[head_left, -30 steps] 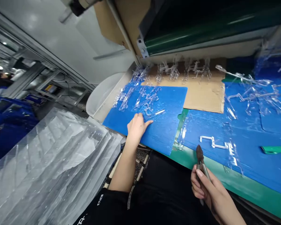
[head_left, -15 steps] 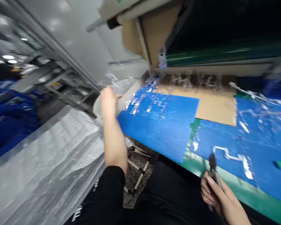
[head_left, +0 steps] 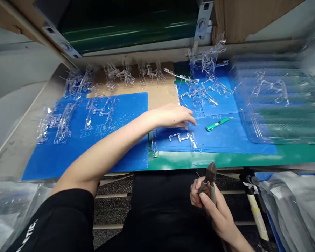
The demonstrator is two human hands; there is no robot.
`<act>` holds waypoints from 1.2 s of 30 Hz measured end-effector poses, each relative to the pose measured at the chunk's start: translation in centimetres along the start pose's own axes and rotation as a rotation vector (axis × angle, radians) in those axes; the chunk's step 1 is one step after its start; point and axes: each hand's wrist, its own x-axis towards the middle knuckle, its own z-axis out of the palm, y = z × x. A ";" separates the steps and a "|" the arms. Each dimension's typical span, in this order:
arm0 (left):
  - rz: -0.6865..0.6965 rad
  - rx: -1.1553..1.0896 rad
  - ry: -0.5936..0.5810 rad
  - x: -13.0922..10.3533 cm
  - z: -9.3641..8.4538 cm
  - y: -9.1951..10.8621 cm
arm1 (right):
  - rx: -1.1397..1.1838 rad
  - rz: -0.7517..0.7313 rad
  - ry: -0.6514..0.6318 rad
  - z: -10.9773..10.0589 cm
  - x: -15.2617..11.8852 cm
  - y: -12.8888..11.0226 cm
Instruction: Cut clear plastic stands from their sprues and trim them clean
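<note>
My right hand (head_left: 210,203) is wrapped round the handles of a pair of side cutters (head_left: 211,171), held up in front of the table's edge. My left hand (head_left: 174,116) reaches across the blue sheets with its fingers loosely spread, and nothing shows in it. Just below its fingers lies a bent clear plastic piece (head_left: 179,136), beside a clear strip (head_left: 193,141). Past the fingertips is a tangle of clear plastic pieces (head_left: 201,92). To their right rests a green utility knife (head_left: 219,123) on the blue sheet.
More clear plastic parts lie on the left blue sheet (head_left: 131,108) and on the cardboard (head_left: 160,94). A clear tray (head_left: 278,119) holding a clear part stands at right. A green roller (head_left: 131,31) spans the back. Bagged material (head_left: 291,199) sits low at right.
My view has swung right. My left hand has moved from the table's left side, near whitish plastic, to over the blue sheets. My right hand still grips the cutters.
</note>
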 end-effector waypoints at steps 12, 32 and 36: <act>-0.234 -0.406 0.052 -2.8 -4.3 1.4 | -0.303 0.266 -0.152 -1.0 2.0 -2.1; -0.698 -1.491 0.613 -7.9 9.4 12.4 | -0.431 0.335 -0.227 -1.2 5.1 -3.3; -0.707 -1.487 0.584 -7.6 9.0 12.6 | -0.414 0.351 -0.236 -1.6 5.1 -3.5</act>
